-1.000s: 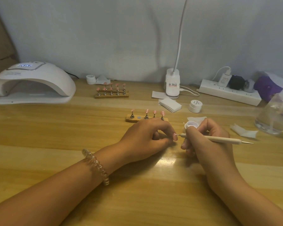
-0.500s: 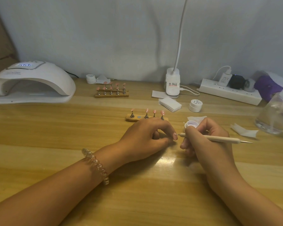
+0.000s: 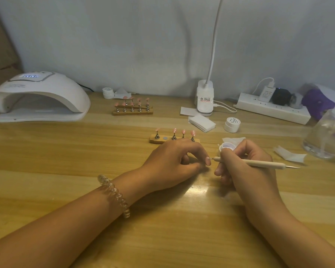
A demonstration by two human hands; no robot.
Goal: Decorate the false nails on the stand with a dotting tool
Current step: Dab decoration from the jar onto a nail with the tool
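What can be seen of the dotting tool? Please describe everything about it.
The dotting tool is a slim cream-coloured stick, perhaps wood or plastic, with a thin metal point at each end. It lies nearly level above the wooden table. The right hand holds it near its left end like a pen. Its left point meets the pink nail that the left hand pinches.

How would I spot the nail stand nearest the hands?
From the white lamp base by the wall, come forward. The nearer wooden stand lies just beyond the left hand. Unlike the far stand, it carries one row with a gap.
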